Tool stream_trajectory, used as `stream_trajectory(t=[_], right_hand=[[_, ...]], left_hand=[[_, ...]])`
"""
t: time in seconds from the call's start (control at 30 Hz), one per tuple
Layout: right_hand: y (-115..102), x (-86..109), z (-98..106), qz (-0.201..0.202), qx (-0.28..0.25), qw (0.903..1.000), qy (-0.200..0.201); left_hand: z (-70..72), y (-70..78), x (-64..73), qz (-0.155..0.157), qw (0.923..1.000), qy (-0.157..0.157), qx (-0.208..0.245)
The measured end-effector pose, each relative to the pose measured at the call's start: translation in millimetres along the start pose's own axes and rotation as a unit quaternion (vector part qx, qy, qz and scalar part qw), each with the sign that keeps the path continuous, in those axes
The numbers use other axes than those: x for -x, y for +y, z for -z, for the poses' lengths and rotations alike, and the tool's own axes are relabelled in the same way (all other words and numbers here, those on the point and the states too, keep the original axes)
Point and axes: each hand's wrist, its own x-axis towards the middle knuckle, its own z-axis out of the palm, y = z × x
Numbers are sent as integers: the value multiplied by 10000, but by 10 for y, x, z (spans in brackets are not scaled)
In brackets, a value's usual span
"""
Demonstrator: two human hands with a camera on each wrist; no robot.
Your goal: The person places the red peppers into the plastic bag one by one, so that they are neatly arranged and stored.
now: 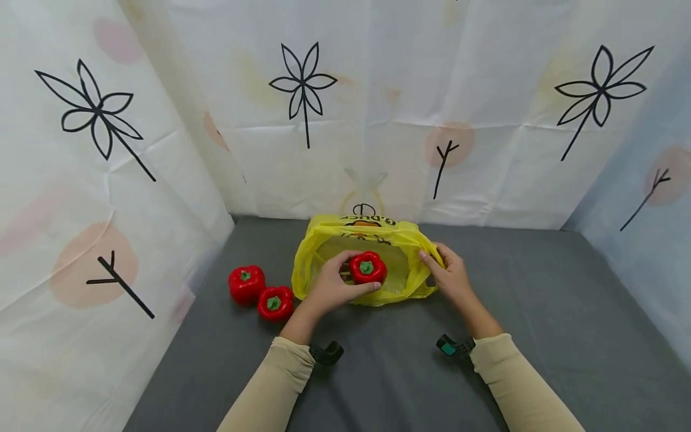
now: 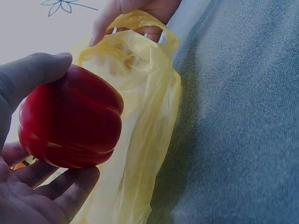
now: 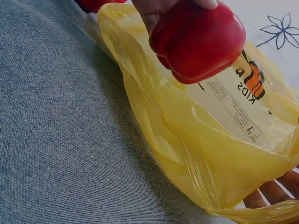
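Observation:
My left hand [image 1: 333,285] grips a red bell pepper [image 1: 369,268] with a green stem, thumb on one side and fingers on the other. The pepper is over the mouth of a yellow plastic bag [image 1: 313,246], which stands spread wide with dark print on its back wall. At the bag's right end, my right hand [image 1: 452,273] holds the rim by its handle, the thumb inside and the fingers behind the plastic. In the left wrist view the held pepper [image 2: 70,119] shows smooth and glossy, in front of the bag [image 2: 149,116].
Two more red peppers, one farther back [image 1: 246,285] and one nearer [image 1: 276,303], sit side by side on the grey tabletop [image 1: 399,384] left of the bag. A white cloth with flower drawings [image 1: 367,120] hangs behind and at both sides.

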Motion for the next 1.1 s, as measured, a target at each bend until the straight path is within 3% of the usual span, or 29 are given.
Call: stream_trajectory(t=[0.6, 0.9, 1.1], right_hand=[[4, 21, -16, -24, -272, 9996, 91], [33, 8, -1, -97, -126, 9998, 94], [18, 24, 8, 53, -170, 9998, 44]], left_hand=[[-268, -23, -196, 112, 9996, -262, 38], [-378, -52, -295, 125, 9991, -394, 88], [-426, -78, -328, 198, 9990, -403, 83]])
